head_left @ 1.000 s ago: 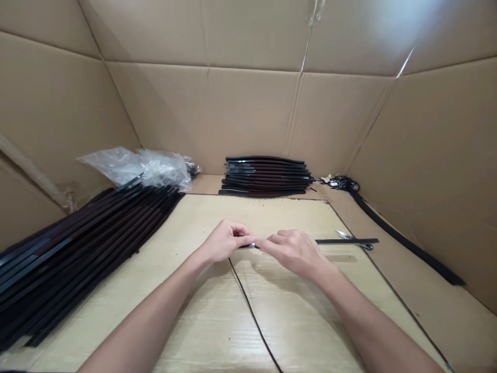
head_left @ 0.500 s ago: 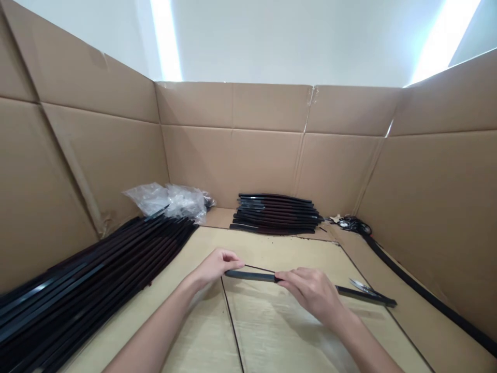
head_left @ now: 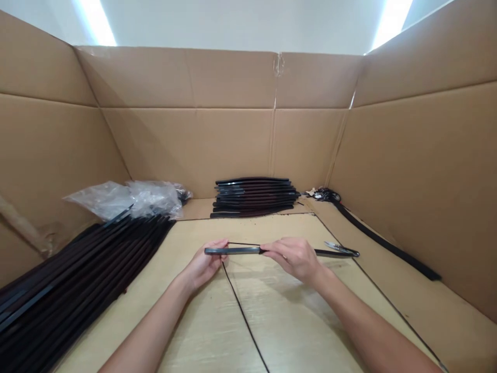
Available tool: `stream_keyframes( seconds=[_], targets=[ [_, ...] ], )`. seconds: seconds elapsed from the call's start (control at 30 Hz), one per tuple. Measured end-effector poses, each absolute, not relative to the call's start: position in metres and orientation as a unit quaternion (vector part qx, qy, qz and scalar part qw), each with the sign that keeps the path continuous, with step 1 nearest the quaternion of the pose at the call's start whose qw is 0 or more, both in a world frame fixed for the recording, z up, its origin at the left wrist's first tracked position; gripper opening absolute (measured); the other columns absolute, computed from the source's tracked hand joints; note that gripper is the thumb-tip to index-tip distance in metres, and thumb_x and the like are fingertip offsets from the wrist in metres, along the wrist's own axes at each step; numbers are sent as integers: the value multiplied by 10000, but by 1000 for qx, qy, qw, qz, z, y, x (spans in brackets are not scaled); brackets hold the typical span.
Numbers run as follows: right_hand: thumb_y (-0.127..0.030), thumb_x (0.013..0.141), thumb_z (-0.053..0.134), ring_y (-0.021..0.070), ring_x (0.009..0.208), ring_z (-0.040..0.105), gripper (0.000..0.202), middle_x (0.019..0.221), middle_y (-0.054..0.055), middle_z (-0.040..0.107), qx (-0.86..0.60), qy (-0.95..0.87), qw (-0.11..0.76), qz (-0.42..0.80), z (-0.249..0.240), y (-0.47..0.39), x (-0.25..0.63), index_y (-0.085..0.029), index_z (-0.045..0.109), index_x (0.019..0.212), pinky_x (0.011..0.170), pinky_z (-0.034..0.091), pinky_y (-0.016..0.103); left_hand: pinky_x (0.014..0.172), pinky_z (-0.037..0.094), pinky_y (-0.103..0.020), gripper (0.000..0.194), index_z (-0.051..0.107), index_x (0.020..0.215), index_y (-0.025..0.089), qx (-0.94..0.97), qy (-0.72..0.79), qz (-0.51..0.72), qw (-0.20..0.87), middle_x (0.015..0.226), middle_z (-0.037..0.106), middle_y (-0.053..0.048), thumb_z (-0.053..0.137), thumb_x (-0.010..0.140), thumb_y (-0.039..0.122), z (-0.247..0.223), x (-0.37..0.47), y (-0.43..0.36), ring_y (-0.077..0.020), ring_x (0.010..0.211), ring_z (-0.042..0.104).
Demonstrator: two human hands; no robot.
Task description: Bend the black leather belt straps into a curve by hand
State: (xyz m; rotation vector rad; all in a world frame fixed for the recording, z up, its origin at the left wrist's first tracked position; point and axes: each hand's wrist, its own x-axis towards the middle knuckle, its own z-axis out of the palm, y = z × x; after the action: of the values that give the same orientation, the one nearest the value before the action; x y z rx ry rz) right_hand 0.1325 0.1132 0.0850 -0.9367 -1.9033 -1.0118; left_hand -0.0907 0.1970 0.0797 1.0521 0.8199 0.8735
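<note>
The right hand (head_left: 297, 256) grips the black strip (head_left: 235, 250) above the desk (head_left: 198, 326). Relative to the earlier frame, the left hand (head_left: 207, 265) has rotated, exposing its palm; its fingers pinch the cord (head_left: 241, 311), and the strip's end now projects past them.

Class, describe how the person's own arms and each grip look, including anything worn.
The left grip and right grip are human hands, with no gloves and no rings visible. The left arm and right arm show no sleeve, watch or bracelet, and no clear markings.
</note>
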Motion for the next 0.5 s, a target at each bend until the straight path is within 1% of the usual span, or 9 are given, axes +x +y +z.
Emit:
stream_keyframes(
  seconds=[0.1, 0.17, 0.2, 0.23, 0.27, 0.3, 0.33, 0.43, 0.5],
  targets=[
    [-288, 649, 639, -157, 728, 498, 275, 805, -138, 661, -349, -757, 404, -378, 84, 112, 129, -298, 648, 923, 695, 348, -2, 563, 355, -131, 262, 477, 761, 109, 544, 376, 338, 669, 585, 464, 48, 636, 599, 238, 76, -84, 189, 8, 526, 444],
    [-281, 648, 640, -157, 746, 501, 299, 827, -127, 663, -340, -764, 410, -365, 82, 110, 126, -289, 645, 948, 712, 361, -6, 609, 363, -109, 202, 518, 763, 99, 610, 383, 310, 621, 650, 530, 24, 616, 622, 206, 76, -79, 180, 13, 603, 472],
    [-281, 647, 641, -155, 747, 501, 306, 832, -122, 664, -336, -767, 411, -360, 82, 110, 124, -283, 644, 953, 715, 363, -6, 644, 375, -98, 198, 547, 775, 97, 635, 382, 307, 598, 737, 579, 7, 620, 635, 216, 76, -76, 176, 11, 673, 500],
    [-281, 645, 643, -152, 751, 502, 308, 835, -117, 665, -333, -769, 413, -356, 81, 109, 123, -278, 645, 953, 717, 364, -5, 705, 401, -92, 228, 580, 820, 104, 652, 371, 306, 587, 873, 617, -13, 630, 648, 245, 76, -73, 171, 0, 781, 535],
    [-279, 644, 643, -150, 755, 502, 308, 837, -112, 665, -332, -770, 415, -353, 81, 108, 122, -271, 646, 952, 719, 364, -7, 772, 422, -93, 268, 602, 864, 115, 659, 353, 312, 586, 1002, 620, -29, 644, 651, 272, 76, -71, 167, -19, 892, 552],
    [-277, 644, 644, -149, 758, 502, 309, 838, -109, 666, -330, -770, 418, -351, 81, 107, 121, -266, 644, 953, 722, 364, -9, 829, 434, -101, 306, 612, 897, 125, 655, 332, 322, 598, 1070, 609, -35, 660, 646, 292, 76, -68, 164, -35, 963, 555],
    [-273, 645, 643, -149, 754, 499, 315, 831, -108, 665, -329, -770, 421, -349, 81, 107, 121, -267, 641, 960, 721, 361, -13, 869, 443, -118, 340, 612, 918, 134, 641, 306, 332, 620, 1079, 608, -37, 679, 634, 308, 75, -66, 160, -47, 991, 557],
    [-249, 641, 647, -152, 740, 492, 371, 797, -107, 661, -330, -771, 427, -339, 83, 104, 122, -277, 618, 1010, 705, 352, -16, 910, 485, -209, 391, 585, 880, 125, 543, 240, 367, 716, 938, 618, -22, 730, 583, 333, 71, -61, 153, -67, 917, 591],
    [-231, 623, 663, -147, 751, 505, 399, 799, -106, 661, -320, -775, 429, -336, 85, 102, 123, -273, 614, 1017, 709, 360, -9, 944, 501, -286, 407, 562, 864, 110, 492, 224, 369, 756, 922, 614, -24, 742, 570, 328, 69, -59, 148, -91, 901, 611]
  ],
)
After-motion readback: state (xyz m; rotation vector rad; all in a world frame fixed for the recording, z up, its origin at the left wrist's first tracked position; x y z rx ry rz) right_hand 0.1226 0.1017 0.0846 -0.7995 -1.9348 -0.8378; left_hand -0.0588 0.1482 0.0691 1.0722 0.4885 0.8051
